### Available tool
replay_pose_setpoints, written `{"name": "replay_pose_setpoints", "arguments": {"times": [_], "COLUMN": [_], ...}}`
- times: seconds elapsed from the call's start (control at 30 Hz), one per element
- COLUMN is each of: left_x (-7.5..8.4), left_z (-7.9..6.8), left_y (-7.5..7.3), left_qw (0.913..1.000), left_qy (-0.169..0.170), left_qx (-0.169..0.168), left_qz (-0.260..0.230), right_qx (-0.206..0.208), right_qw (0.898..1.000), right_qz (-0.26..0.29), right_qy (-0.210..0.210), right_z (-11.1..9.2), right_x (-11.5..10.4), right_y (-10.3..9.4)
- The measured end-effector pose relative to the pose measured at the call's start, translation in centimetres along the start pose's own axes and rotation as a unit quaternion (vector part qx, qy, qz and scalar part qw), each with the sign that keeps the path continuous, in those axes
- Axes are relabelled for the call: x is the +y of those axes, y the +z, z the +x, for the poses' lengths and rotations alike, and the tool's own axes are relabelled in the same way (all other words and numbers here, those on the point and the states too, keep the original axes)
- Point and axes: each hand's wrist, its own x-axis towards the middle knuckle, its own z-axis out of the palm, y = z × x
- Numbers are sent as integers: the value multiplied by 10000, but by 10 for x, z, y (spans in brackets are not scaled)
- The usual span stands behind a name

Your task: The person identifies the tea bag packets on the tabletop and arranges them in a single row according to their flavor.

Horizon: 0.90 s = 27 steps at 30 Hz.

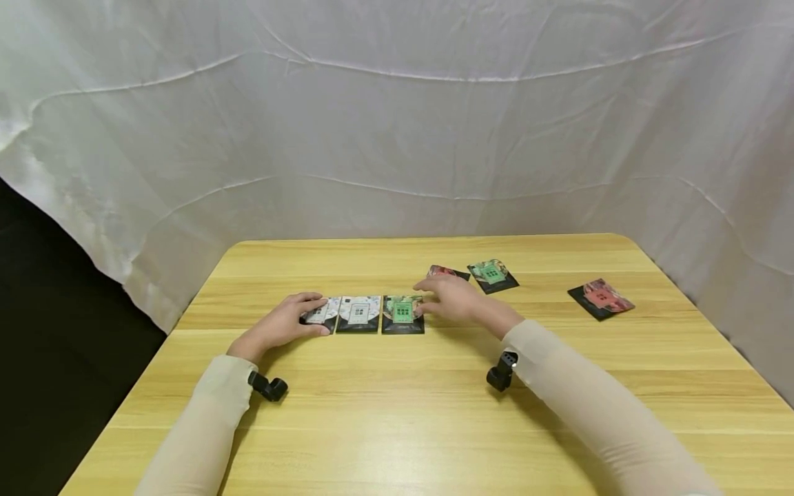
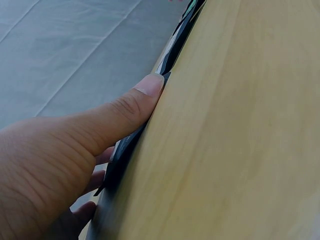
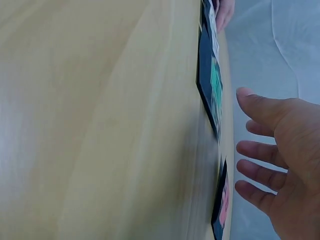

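Three flat packets lie side by side in a row in the head view. My left hand (image 1: 287,320) rests on the leftmost black-and-white packet (image 1: 318,311), thumb along its near edge and index finger across its far edge. In the left wrist view the straight thumb (image 2: 127,102) presses at the packet's dark edge. Beside it lies a second black-and-white packet (image 1: 358,314), then a green-labelled packet (image 1: 402,311). At the green one's right edge hovers my right hand (image 1: 455,299), holding nothing. The right wrist view shows its fingers (image 3: 262,152) loosely spread above the table.
Behind the right hand lies a red packet (image 1: 442,271), partly hidden, with another green packet (image 1: 493,275) next to it. A second red packet (image 1: 602,299) is farther right on the wooden table (image 1: 384,420). A pale curtain (image 1: 397,131) hangs behind the table.
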Motion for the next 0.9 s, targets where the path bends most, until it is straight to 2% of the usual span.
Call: {"name": "replay_pose_setpoints", "arguments": {"times": [0.17, 0.4, 0.53, 0.67, 0.9], "left_x": [0, 1, 1, 0, 1], "left_z": [0, 0, -1, -2, -5], "left_y": [-1, -1, -2, -1, -2], "left_qw": [10000, 10000, 10000, 10000, 10000], "left_qy": [27, 7, 8, 16, -13], "left_qx": [9, 14, 23, 26, -42], "left_qz": [-29, -39, -61, -55, -77], "right_qx": [143, 359, 469, 636, 586], "right_qw": [9999, 9985, 9980, 9972, 9965], "right_qz": [76, 125, 21, -76, 21], "right_qy": [-42, 384, 417, 390, 602], "right_z": [-4, -13, -18, -23, -31], "right_x": [14, 38, 50, 63, 87], "right_y": [-7, -20, -27, -28, -28]}}
